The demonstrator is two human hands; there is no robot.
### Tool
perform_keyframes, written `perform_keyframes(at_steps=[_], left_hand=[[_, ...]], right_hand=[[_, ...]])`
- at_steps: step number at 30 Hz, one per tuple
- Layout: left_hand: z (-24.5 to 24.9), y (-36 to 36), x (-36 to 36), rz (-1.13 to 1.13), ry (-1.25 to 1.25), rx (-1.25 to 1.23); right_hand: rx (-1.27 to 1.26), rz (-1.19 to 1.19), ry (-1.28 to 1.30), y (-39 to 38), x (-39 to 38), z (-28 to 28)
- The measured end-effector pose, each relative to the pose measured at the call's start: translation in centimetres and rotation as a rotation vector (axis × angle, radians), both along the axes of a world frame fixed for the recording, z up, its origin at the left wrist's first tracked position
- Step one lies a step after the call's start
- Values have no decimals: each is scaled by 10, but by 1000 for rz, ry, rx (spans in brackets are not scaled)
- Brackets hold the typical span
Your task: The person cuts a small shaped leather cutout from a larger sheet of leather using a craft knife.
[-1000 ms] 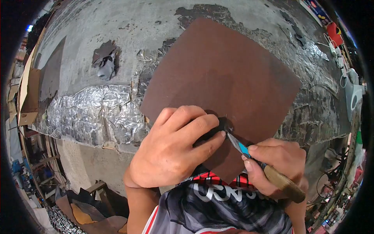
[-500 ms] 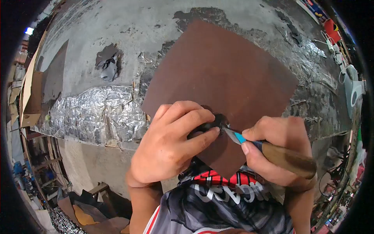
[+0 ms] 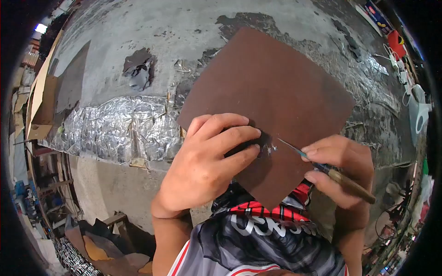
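Observation:
A brown square sheet (image 3: 267,83) lies on the worn worktable, one corner toward my body. My left hand (image 3: 202,158) is closed over a small dark piece (image 3: 264,139) near that corner, fingertips pressing on it; most of the piece is hidden under the fingers. Between thumb and fingers, my right hand (image 3: 343,161) grips a knife (image 3: 352,186) with a wooden handle and a thin blade. The blade tip points left, just over the sheet and apart from the dark piece. Small whitish scraps (image 3: 271,148) show beside the dark piece.
Silver tape (image 3: 124,129) covers part of the table's near edge. A torn dark scrap (image 3: 139,69) lies at left, near a cardboard box (image 3: 42,110). White cables and a white plastic object (image 3: 418,112) are at far right. Leather-like offcuts (image 3: 103,248) sit below left.
My right hand has drawn the knife slightly right, away from the dark piece, and turned the blade edge-on. Whitish scraps now show there. My left hand stays on the piece.

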State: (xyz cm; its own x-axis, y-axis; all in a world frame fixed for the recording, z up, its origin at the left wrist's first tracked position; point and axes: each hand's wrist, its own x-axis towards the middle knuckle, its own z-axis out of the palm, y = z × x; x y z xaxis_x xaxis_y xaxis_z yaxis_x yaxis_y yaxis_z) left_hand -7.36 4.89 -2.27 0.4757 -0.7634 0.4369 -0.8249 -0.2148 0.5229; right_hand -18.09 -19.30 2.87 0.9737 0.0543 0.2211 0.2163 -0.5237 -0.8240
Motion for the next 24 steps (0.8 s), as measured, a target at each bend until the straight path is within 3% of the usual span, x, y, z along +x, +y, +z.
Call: perform_keyframes(at_steps=[5,7,11,24], left_hand=[[-3,0,3,-20,44,-51],[4,0,-5,95,125,-90],[11,-1,-5,81,85,22],[0,1,1,20,27,14]], right_hand=[[65,238,6,-22,15,-7],[91,277,35,-26,19,-7],[129,297,66,-29,28,-3],[158,356,192,-28,32,-7]])
